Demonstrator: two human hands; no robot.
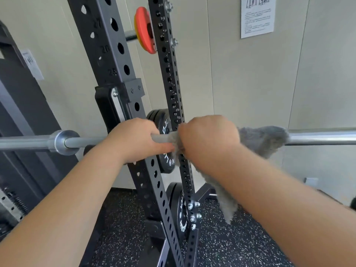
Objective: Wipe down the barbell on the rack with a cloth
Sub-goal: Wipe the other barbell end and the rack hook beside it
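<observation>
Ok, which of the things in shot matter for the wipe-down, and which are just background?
In the job: barbell, grey cloth, left hand gripping the bar, right hand holding the cloth on it, rack upright.

Background: red plate, black plates, wall notice.

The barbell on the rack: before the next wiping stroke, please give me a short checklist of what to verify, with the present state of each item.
1. Right hand closed on the grey cloth around the barbell: ok.
2. Left hand gripping the bar beside the cloth, steadying it: ok.
3. Bar shaft to the right of the cloth free of obstacles: ok.
4. Cloth tail hanging below the right forearm, clear of the rack upright: cannot tell, it hangs close.
5. Bar seated in the rack hook: cannot tell, the left hand hides it.
</observation>
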